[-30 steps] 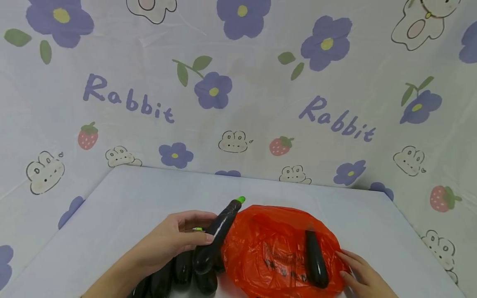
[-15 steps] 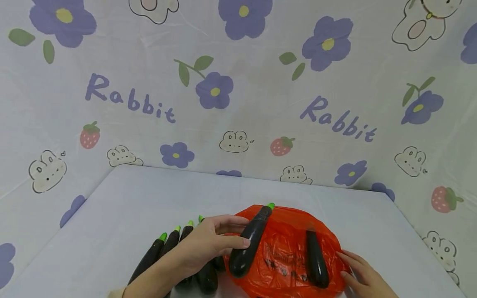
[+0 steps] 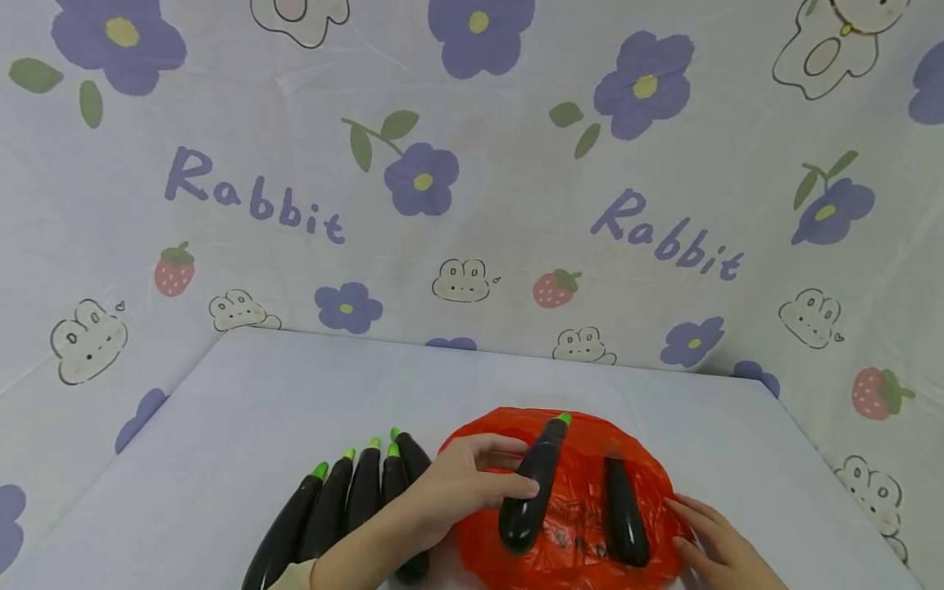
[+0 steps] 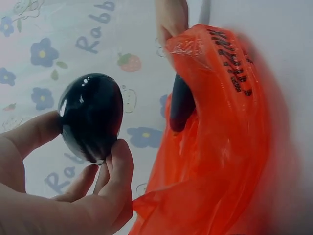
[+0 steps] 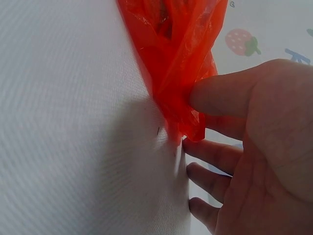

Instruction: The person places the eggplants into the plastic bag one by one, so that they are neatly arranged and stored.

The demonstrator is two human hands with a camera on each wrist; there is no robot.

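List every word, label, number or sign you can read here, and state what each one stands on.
"Rabbit": left-hand purple lettering on the patterned backdrop, in the head view.
"Rabbit": right-hand purple lettering on the same backdrop.
Unreadable: black print on the red plastic bag, too blurred and creased to make out.
The left wrist view shows backdrop lettering too, only partly visible.

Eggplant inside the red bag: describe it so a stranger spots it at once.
Find the white table, then the red bag on it. The eggplant lies inside, toward the right grip. Unlike the held one in the left grip and the row left of the bag, it shows no green tip in the head view.
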